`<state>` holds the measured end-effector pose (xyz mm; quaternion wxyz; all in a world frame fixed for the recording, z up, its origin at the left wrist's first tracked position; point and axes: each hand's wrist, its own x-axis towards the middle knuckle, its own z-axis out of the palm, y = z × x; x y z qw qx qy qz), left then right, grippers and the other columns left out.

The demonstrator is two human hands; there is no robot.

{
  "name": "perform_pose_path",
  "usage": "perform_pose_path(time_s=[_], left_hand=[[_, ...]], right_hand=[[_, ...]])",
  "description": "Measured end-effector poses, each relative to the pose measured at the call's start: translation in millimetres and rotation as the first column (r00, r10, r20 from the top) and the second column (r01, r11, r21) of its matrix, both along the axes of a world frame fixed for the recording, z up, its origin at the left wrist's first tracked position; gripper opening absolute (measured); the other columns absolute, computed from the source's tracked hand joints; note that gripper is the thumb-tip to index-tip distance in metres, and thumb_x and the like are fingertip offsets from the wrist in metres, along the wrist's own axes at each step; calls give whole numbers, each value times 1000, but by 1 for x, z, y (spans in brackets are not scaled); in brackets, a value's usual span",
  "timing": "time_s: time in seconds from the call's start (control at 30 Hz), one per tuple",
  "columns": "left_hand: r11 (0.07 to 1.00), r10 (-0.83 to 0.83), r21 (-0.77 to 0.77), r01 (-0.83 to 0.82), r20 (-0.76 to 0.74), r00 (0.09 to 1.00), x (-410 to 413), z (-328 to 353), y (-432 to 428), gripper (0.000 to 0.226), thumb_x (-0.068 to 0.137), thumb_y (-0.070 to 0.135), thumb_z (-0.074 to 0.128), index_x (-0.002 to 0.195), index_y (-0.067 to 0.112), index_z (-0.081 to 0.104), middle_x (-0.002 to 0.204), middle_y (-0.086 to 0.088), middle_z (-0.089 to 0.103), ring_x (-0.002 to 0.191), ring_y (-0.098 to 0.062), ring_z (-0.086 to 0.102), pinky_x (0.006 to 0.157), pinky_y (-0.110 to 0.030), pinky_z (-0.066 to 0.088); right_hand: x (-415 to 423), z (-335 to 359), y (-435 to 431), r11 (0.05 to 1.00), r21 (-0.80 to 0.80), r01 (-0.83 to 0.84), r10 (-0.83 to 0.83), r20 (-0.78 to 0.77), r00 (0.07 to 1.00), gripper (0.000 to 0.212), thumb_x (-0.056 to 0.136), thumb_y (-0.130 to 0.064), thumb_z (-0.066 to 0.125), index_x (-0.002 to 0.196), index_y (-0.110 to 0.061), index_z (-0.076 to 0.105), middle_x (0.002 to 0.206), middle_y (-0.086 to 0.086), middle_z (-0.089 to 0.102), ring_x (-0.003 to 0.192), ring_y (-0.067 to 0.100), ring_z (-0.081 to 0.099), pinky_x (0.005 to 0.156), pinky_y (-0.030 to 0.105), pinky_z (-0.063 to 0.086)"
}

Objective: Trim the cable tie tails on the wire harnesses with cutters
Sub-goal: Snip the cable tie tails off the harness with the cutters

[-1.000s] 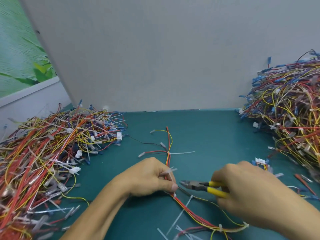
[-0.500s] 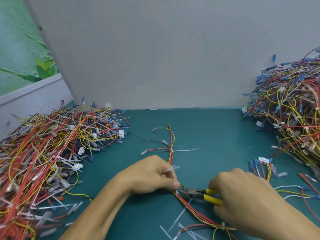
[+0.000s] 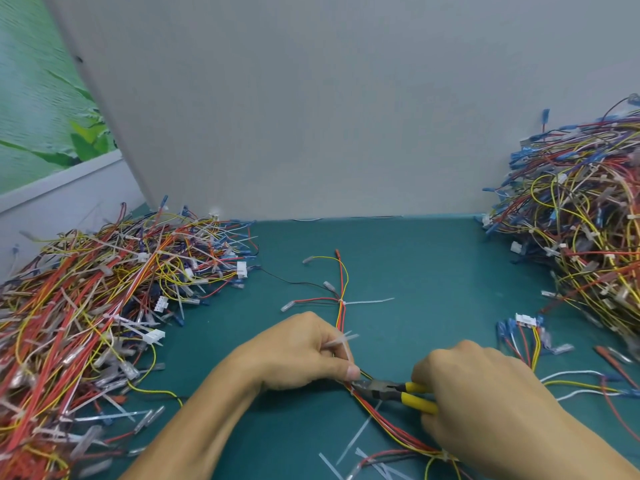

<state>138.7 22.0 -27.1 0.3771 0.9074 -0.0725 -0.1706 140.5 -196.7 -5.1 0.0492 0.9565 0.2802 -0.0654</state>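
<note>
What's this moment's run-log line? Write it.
left hand: pinches red-and-yellow wire harness | right hand: grips yellow-handled cutters, nose at harness by left thumb | far white cable tie tail: untrimmed

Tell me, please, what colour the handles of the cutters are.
Yellow. The head view shows the yellow-handled metal cutters clearly, held in the right hand.

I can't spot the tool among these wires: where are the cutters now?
Head view, low and right of centre: the right hand grips the yellow-handled cutters, their nose at the wire harness just below the left hand.
</note>
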Motion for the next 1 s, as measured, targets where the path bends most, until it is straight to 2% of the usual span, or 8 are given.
perform_pose_path(time_s=[0.1,0.27,0.53,0.67,0.73,0.83,0.9,1.0], left_hand=[[1000,-4,3,4,6,1000,0,1,-1,17,86,29,70,80,13,71,40,14,39,41,-2,32,44,-15,23],[1000,1,-3,-1,11,1000,0,0,0,17,85,30,71,79,14,71,42,13,38,43,-4,31,46,-19,23],[997,4,-81,-6,-24,1000,1,-2,3,19,89,25,67,70,25,66,44,15,45,46,1,37,52,-16,29],[956,118,-268,-124,-39,992,-1,-1,9,14,85,20,71,72,13,68,47,13,49,46,-2,41,50,-15,35],[866,275,-415,-278,-70,959,0,2,16,15,79,22,72,67,15,66,46,9,38,42,-6,28,40,-16,23],[566,463,-666,-485,-231,856,6,7,27,24,87,16,53,63,14,52,50,4,24,43,-9,15,39,-16,12],[421,480,-751,-509,-292,827,8,9,29,19,83,15,44,64,14,44,53,2,27,44,-10,18,38,-18,12],[331,489,-790,-516,-325,810,9,6,25,11,77,15,45,66,12,46,56,-2,40,45,-12,29,36,-17,17]], right_hand=[[-2,0,3,1000,-5,-10,9,-4,1000,12,86,-35,47,86,-23,44,74,-1,34,81,32,47,62,33,33],[-3,-4,4,1000,-5,-20,21,21,1000,9,88,-33,46,89,-25,41,88,4,39,103,26,58,66,32,33],[-3,-5,6,999,-10,-39,40,47,998,7,88,-25,46,87,-24,39,89,7,43,103,27,58,61,32,29],[-4,-3,7,999,7,-39,38,45,998,8,88,-26,47,88,-25,39,84,6,36,104,28,58,64,33,31],[-4,-3,7,999,42,-32,29,52,998,9,89,-29,47,88,-25,40,85,4,36,103,29,58,64,33,31],[-6,-6,8,992,123,-19,10,70,998,20,91,-42,43,87,-24,37,86,2,38,101,28,58,64,34,31],[-9,-9,11,977,211,-9,-1,49,999,26,91,-51,39,88,-26,34,89,-2,40,102,29,56,67,34,32],[-15,-17,19,941,338,-30,21,31,999,32,90,-57,40,97,-26,36,99,-4,43,104,25,53,67,33,34]])
